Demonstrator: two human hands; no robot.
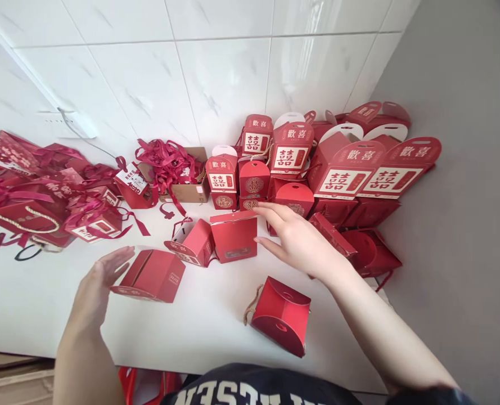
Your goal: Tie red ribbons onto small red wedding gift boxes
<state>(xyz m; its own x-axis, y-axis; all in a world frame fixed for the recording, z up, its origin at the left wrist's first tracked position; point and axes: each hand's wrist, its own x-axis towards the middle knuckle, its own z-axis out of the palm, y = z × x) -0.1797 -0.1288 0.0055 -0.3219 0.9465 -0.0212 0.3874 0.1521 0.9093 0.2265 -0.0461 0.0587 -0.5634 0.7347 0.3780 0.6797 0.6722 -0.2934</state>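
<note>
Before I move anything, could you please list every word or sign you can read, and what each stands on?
"歡喜": on the upright boxes.
"囍": on the same boxes.
Shirt: large letters, cut off, not readable in full.
Box by the left hand: print too small to read.
Bag at far left: too blurred.

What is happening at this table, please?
A person has both bare hands over a white table with many red boxes. The left hand is at the left front box, the right hand beside a plain-sided box; I cannot tell whether either touches. Neither box is lifted. A box with a rope handle lies nearer the person. Behind, a carton holds dark pink ribbons.
</note>
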